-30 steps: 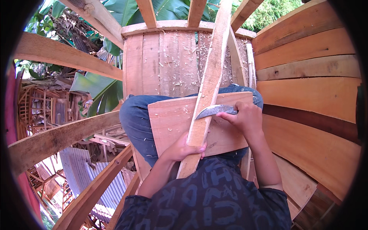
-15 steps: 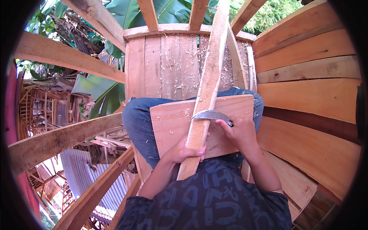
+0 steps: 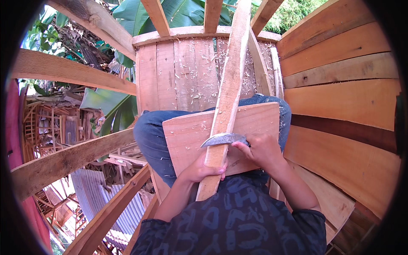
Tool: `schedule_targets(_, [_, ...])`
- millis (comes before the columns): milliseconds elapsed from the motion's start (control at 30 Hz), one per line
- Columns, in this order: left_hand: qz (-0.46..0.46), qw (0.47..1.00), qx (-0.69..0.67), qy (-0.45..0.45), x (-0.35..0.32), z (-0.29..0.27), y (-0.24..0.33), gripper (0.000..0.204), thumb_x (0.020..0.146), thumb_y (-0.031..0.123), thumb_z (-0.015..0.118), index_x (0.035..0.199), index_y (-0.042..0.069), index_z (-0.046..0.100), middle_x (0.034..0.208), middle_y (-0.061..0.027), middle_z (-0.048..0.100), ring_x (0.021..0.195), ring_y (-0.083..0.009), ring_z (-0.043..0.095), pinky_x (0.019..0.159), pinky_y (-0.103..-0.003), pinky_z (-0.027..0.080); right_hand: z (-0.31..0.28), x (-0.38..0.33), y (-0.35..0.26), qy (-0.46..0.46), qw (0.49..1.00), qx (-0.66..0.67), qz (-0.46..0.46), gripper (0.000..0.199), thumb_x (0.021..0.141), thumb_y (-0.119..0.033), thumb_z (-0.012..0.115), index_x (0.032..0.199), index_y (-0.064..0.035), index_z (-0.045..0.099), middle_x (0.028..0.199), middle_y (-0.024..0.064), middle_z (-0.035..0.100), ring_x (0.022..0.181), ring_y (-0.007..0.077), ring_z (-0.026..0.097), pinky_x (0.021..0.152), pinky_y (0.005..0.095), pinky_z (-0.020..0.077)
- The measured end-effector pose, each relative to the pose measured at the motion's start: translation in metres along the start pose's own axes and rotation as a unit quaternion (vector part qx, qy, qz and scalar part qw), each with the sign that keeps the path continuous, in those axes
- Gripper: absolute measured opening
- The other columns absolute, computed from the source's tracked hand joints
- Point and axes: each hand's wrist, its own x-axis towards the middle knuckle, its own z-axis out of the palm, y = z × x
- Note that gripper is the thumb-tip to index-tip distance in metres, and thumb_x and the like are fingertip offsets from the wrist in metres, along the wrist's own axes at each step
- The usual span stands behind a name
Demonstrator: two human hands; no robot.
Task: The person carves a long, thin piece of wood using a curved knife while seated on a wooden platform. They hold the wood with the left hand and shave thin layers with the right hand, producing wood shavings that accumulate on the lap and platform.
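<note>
A long pale wooden strip slants from my belly up past the far edge of the plank floor. My left hand is wrapped round its near part, thumb across the top. In my right hand is a curved knife, its grey blade lying across the strip just beyond my left hand; the fist hides most of the handle. Under the strip, a flat wooden board rests across my lap over my blue jeans.
Curled wood shavings litter the plank floor ahead. A wall of horizontal boards stands close on the right. Spaced wooden beams border the left, with corrugated metal sheets below. Another wooden piece leans beside the strip.
The knife has slid along the strip toward me and slightly left, nearer my left hand. My right hand moved with it; my left hand keeps its grip. The view shifted slightly.
</note>
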Motion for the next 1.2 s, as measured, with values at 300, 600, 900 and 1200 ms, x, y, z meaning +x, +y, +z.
schedule_targets(300, [0.001,1.000,0.007,0.008,-0.002,0.001,0.003,0.064,0.080,0.012,0.072,0.131,-0.003,0.037,0.084,-0.0067,0.055,0.071,-0.0167,0.062,0.066,-0.030,0.052,0.006,-0.001,0.003,0.002,1.000,-0.008,0.015,0.059,0.087,-0.054,0.060,0.064,-0.0001,0.065,0.059,0.0208,0.061,0.057,0.0368,0.063,0.053,0.0445,0.0494])
schedule_targets(600, [-0.007,1.000,-0.003,-0.005,0.002,0.002,0.003,0.065,0.080,0.012,0.073,0.131,-0.003,0.036,0.085,-0.0069,0.056,0.071,-0.0163,0.062,0.065,-0.030,0.052,-0.003,0.007,0.009,-0.028,0.998,0.030,0.052,0.053,0.090,-0.048,0.059,0.073,0.0016,0.067,0.060,0.0232,0.059,0.060,0.0404,0.062,0.054,0.0450,0.0481])
schedule_targets(900, [0.000,1.000,-0.027,-0.010,0.003,0.002,0.005,0.070,0.073,0.007,0.075,0.131,0.002,0.036,0.080,-0.0069,0.054,0.069,-0.0163,0.061,0.063,-0.030,0.052,-0.024,0.027,0.025,0.026,0.970,0.154,0.187,0.050,0.094,-0.044,0.054,0.085,0.0018,0.070,0.062,0.0236,0.059,0.061,0.0404,0.062,0.056,0.0442,0.0462])
schedule_targets(1200, [-0.019,0.990,-0.109,-0.083,-0.006,0.000,0.010,0.069,0.074,0.006,0.075,0.130,0.003,0.035,0.079,-0.0068,0.055,0.068,-0.0174,0.061,0.063,-0.031,0.052,0.016,0.039,-0.030,-0.032,0.796,0.588,0.141,0.040,0.085,-0.023,0.073,0.106,0.0086,0.060,0.081,0.0055,0.067,0.066,0.0145,0.063,0.058,0.0308,0.0499])
